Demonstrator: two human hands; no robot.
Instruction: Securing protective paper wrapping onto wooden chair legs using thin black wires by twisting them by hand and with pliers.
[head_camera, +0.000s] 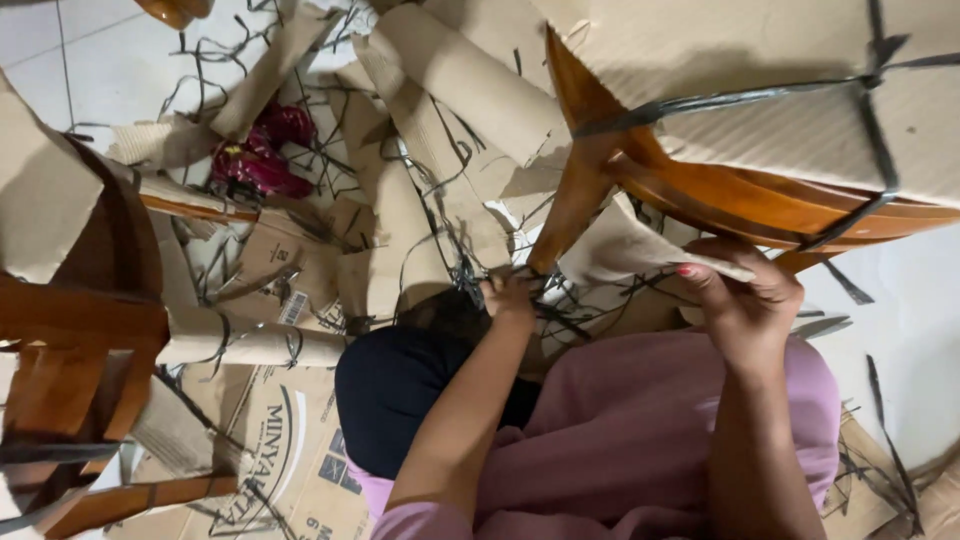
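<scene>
1. Pink cloth over my lap (640, 420) fills the bottom of the view, with a dark blue patch (400, 400) beside it; both my forearms rise from there.
2. Just above my right hand (745, 300), a torn strip of brown cardboard wrapping (640, 250) is what I am holding: the fingers (700, 275) are closed on its lower edge, pinching the sheet where it comes away from the chair.
3. My left hand (510, 297) is curled shut in a tangle of black plastic strapping (470, 275), at the foot of the wooden chair leg (575, 200); whether the fingers grip a strap or only press into the tangle I cannot tell.
4. That strip lies between my two hands, nearer the right one, and reaches up toward the leg.
5. Over my right hand hangs the curved wooden chair frame (780, 200), its upper part covered in corrugated cardboard (760, 80) bound by black straps.
6. Farther left, rolled and torn cardboard pieces (440, 130) lie heaped on the white tiled floor (110, 60), with a crumpled dark red item (260, 155) among them.
7. At the far left stands another wooden chair (80, 330), partly wrapped, and a flattened printed box (280, 450) lies by my knee.
</scene>
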